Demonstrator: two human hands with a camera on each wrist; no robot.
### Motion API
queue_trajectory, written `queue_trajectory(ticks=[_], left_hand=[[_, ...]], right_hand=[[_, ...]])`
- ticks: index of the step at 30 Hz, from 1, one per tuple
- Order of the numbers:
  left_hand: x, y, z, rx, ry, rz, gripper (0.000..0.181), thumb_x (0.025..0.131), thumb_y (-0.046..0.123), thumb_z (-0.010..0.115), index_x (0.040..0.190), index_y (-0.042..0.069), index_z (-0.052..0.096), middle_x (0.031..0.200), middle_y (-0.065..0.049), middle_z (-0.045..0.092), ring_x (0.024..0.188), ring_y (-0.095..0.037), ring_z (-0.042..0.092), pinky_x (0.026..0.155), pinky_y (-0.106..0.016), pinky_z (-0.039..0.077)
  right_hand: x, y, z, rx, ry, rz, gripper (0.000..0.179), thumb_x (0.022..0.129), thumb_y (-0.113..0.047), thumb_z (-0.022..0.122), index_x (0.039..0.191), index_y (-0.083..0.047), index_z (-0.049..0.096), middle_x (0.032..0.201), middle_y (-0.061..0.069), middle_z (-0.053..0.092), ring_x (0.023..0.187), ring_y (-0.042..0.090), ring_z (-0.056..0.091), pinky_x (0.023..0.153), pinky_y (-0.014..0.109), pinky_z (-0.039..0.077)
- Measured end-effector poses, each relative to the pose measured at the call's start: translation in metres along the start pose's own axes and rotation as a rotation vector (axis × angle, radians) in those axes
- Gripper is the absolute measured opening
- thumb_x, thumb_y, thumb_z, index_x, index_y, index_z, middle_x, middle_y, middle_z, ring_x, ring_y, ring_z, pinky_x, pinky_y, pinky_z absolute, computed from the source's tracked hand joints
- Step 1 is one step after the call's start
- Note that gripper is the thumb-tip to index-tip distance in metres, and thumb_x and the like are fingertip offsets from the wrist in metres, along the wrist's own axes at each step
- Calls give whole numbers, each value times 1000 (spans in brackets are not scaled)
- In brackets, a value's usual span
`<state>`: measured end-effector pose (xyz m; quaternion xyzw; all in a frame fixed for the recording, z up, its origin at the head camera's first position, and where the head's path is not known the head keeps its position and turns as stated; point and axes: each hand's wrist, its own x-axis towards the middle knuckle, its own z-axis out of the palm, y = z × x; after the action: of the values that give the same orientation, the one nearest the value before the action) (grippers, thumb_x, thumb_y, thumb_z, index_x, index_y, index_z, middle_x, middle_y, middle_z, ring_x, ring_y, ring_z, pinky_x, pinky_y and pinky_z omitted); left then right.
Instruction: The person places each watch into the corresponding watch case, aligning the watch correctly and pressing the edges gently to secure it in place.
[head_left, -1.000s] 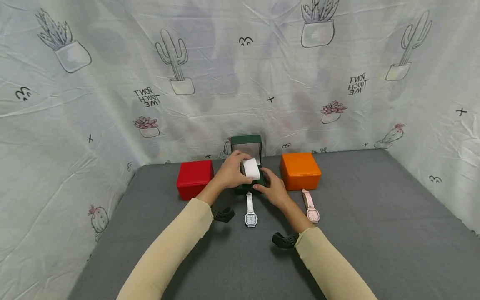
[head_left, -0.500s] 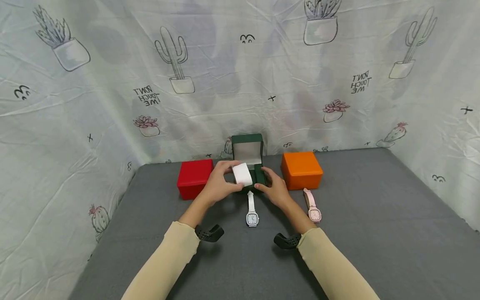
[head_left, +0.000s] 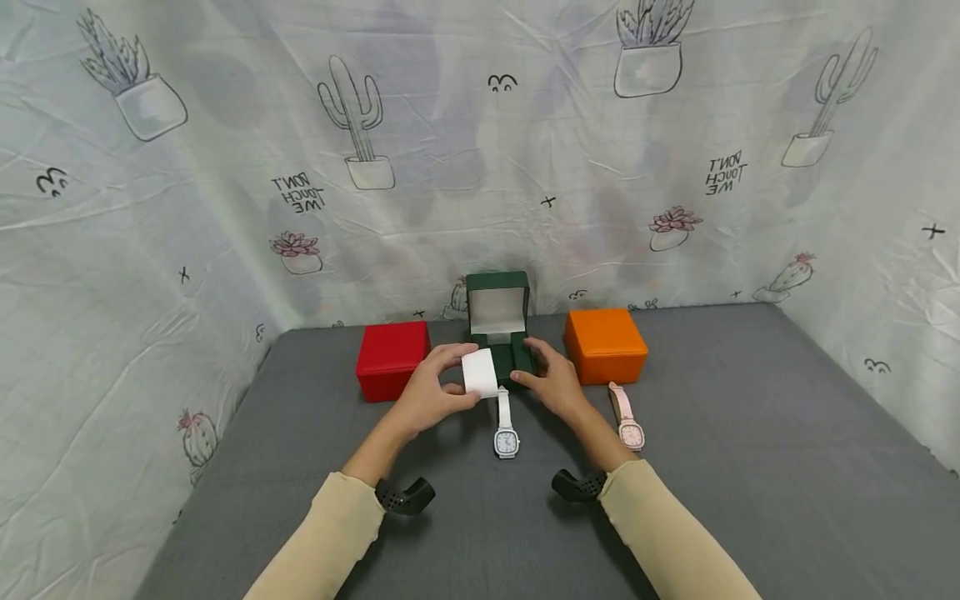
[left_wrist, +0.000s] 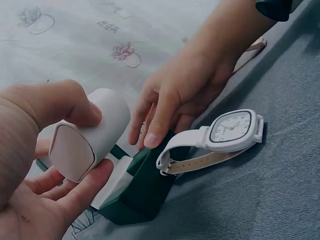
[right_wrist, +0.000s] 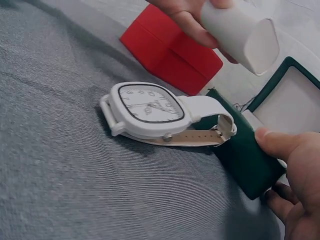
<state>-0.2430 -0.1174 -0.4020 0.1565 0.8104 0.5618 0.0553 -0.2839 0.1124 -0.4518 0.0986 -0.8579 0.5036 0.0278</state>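
The thumb and fingers of the left hand are closed round a white cushion, pinching it from opposite sides and holding it off the table, in front of the left part of the green box. The right hand grips that box at its near right corner, thumb at the front edge and fingers down the outer right side, probably to steady it while the left hand handles the cushion. The lid stands raised behind the box's base, leaving the dark inside within reach from the front. A white watch lies just in front of the green box, dial up and strap looped toward it; whether the strap touches, I can't tell. A pink watch lies to the right and nearer the person than the box, likely set apart so the two don't tangle. Beside the green box stand a red box on its left and an orange box on its right, lids down, perhaps lined up so each is easy to reach. Counted up: two hands, one cushion, three boxes, two watches, all at one grey table, with one printed cloth hanging behind the green box.
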Motion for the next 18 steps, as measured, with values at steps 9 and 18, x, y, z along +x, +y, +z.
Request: queue_trajectory(ticks=[9,18], left_hand=[[-2,-1,0,-25,-2,-1,70,79,3,75,142,11,46,145,-9,40,132,-31,40,92,-44,54],[-17,29,-2,-29,-37,21,63,82,1,72,140,8,48,144,-13,40,131,-35,40,93,-43,54]], right_hand=[[-6,-5,-10,11,4,-20,65,84,-24,76,141,-11,48,145,16,49,134,34,47,102,47,46],[-26,-13,-17,9,-2,-99,65,84,-29,76,141,-12,49,146,9,48,135,30,46,105,49,44]])
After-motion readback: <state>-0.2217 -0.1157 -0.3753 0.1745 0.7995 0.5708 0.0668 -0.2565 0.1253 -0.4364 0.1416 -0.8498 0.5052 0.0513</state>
